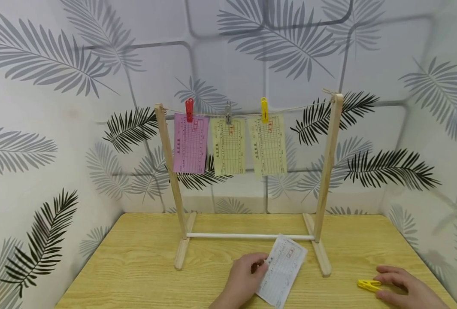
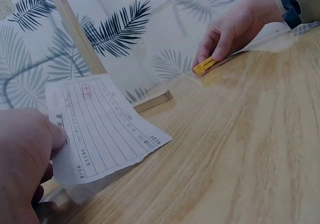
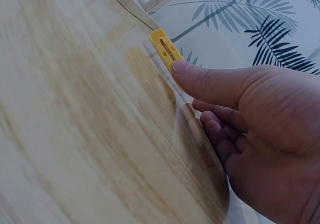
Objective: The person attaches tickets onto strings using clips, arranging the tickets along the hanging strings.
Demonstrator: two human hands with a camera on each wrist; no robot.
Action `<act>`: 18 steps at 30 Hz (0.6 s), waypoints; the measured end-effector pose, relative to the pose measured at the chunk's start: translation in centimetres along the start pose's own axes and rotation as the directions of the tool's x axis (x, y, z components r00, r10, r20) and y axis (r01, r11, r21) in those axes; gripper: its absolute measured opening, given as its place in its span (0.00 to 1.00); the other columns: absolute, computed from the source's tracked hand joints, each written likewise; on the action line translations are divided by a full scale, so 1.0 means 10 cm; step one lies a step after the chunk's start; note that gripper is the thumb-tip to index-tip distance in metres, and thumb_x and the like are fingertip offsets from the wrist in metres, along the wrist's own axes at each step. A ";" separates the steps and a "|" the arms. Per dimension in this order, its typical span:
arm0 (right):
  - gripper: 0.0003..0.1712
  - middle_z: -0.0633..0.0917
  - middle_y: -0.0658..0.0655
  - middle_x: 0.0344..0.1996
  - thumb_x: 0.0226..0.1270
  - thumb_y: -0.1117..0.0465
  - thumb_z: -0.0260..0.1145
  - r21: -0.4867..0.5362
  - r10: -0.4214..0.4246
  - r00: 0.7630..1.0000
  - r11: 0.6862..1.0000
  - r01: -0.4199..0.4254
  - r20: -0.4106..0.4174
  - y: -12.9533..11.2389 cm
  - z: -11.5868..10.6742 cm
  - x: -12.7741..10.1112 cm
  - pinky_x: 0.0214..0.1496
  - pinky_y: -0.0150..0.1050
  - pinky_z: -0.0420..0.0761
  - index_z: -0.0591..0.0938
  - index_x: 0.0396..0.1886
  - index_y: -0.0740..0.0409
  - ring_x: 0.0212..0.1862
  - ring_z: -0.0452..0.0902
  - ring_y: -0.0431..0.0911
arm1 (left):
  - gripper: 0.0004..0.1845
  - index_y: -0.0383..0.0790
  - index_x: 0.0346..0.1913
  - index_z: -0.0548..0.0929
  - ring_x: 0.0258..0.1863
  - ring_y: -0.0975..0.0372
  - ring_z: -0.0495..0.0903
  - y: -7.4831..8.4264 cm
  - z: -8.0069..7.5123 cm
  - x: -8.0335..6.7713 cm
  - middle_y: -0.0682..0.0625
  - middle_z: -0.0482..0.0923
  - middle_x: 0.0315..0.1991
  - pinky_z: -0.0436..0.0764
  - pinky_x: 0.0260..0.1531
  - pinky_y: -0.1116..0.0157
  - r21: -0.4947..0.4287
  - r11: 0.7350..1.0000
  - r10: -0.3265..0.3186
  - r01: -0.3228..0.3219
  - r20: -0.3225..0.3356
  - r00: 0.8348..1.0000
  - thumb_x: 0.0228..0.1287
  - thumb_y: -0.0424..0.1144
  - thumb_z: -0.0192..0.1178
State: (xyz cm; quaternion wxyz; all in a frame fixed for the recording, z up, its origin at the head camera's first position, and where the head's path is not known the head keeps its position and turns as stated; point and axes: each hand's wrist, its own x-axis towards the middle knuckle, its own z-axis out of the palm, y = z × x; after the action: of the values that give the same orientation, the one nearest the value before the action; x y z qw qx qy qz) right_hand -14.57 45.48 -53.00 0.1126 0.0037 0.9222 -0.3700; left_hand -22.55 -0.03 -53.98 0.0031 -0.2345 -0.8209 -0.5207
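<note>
Left hand (image 1: 243,274) pinches ruled slip (image 1: 284,270), print illegible; right hand (image 1: 404,289) pinches yellow peg (image 1: 369,285).

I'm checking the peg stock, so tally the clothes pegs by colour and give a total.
Red plastic clothes peg on the string: 1
Grey plastic clothes peg on the string: 1
Yellow plastic clothes peg on the string: 1
Yellow plastic clothes peg on the wooden table, pinched by the right hand: 1
Total: 4
</note>
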 end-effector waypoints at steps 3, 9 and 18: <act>0.30 0.73 0.80 0.73 0.83 0.47 0.70 0.003 0.002 1.000 1.000 -0.002 0.000 -0.01 0.01 -0.01 0.61 0.62 0.83 0.85 0.67 0.68 0.71 0.68 0.80 | 0.10 0.47 0.56 0.93 0.35 0.69 0.78 0.02 0.00 -0.01 0.63 0.85 0.38 0.78 0.37 0.70 -0.103 0.993 -0.054 0.053 -0.003 0.999 0.80 0.34 0.67; 0.32 0.73 0.81 0.72 0.81 0.46 0.73 -0.004 0.006 1.000 1.000 -0.006 -0.013 -0.02 0.01 -0.01 0.64 0.67 0.80 0.84 0.67 0.69 0.71 0.67 0.81 | 0.05 0.48 0.51 0.92 0.38 0.66 0.80 0.06 0.00 -0.01 0.60 0.84 0.38 0.79 0.41 0.69 -0.178 0.980 -0.107 0.094 -0.066 0.992 0.82 0.38 0.66; 0.35 0.74 0.79 0.72 0.81 0.44 0.72 -0.031 0.020 0.998 0.999 -0.022 -0.058 -0.06 0.04 -0.05 0.63 0.66 0.80 0.81 0.69 0.69 0.70 0.71 0.78 | 0.03 0.46 0.48 0.91 0.40 0.64 0.82 0.07 -0.02 0.00 0.58 0.85 0.38 0.82 0.41 0.68 -0.222 0.968 -0.148 0.114 -0.141 0.979 0.80 0.38 0.68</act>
State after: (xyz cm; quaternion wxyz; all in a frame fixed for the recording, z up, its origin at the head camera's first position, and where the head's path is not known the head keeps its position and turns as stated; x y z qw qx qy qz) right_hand -14.02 44.77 -52.77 0.0899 0.0224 0.9306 -0.3540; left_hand -22.33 0.07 -53.29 0.0077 -0.1371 -0.7715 -0.6212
